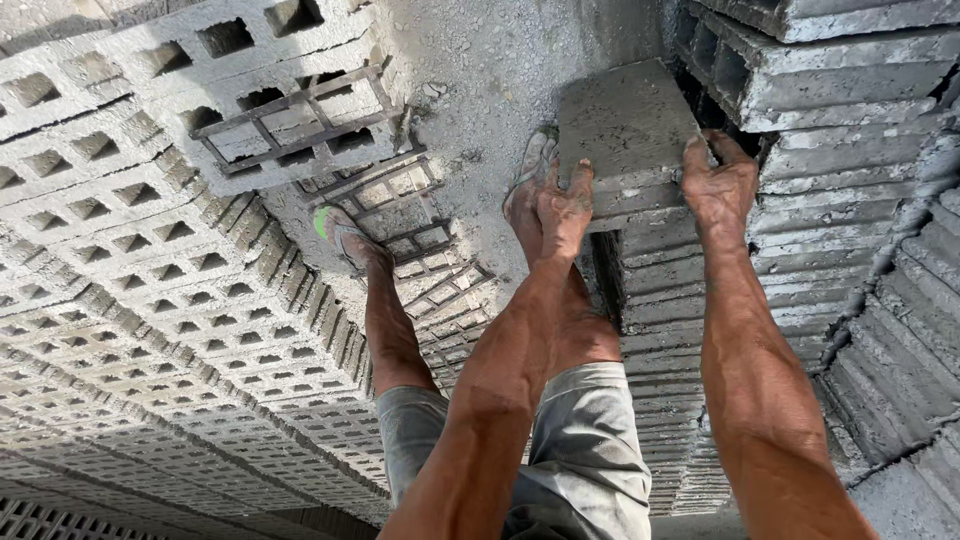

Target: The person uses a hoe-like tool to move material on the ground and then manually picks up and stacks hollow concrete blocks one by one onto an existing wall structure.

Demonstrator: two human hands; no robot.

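Both your hands are clamped on one grey concrete block (628, 125) in the upper middle of the frame, each on an opposite end. Going left to right: rows of hollow blocks (130, 270) with square holes fill the whole left side, laid out across the ground. Near them, a sandalled foot (342, 235) stands on a wooden pallet frame (400, 215); a second foot shows just behind your left hand. Your left hand (562, 210) grips the block's left end, fingers curled up against its side and thumb on its edge. The block itself sits at the top of a narrow stack of blocks (665, 330) running down the centre, though whether it rests on that stack or is lifted clear is hard to tell from this angle. Your right hand (720, 180) clasps the right end, fingers over the top. Further right, taller block stacks (860, 150) fill the edge of the frame.
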